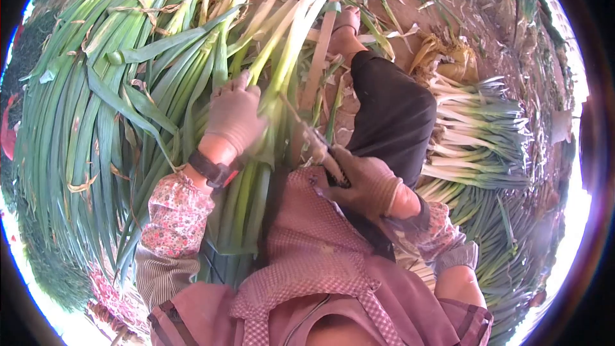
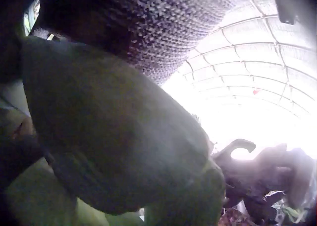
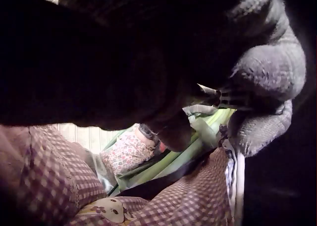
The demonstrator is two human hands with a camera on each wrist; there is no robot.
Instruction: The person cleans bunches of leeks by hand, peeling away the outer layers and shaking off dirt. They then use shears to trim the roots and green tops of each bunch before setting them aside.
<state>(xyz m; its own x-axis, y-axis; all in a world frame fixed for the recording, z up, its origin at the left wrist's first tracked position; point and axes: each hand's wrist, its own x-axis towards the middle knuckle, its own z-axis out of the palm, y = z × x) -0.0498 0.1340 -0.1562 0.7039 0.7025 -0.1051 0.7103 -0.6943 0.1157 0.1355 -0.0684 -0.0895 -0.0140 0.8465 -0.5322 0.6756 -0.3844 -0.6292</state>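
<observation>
In the head view, long leeks [image 1: 282,80] with white stalks run down to the lap. My gloved left hand [image 1: 237,115] grips them below the white ends, knuckles up. A broad green leaf [image 2: 114,127] fills much of the left wrist view, below the knitted glove [image 2: 168,33]. My gloved right hand [image 1: 368,182] lies to their right, above the lap, curled round a thin, blurred tool [image 1: 307,127] that points up and left toward the stalks. Curled right fingers [image 3: 270,70] show in the right wrist view; the palm is dark, and green leaves [image 3: 173,161] lie beyond.
A large heap of leeks [image 1: 83,109] covers the left side. Trimmed bundles [image 1: 480,131] are stacked on the right, beyond the bent leg [image 1: 397,106]. A flat strip [image 1: 318,57] and loose leaves lie on the soil [image 1: 391,9] ahead.
</observation>
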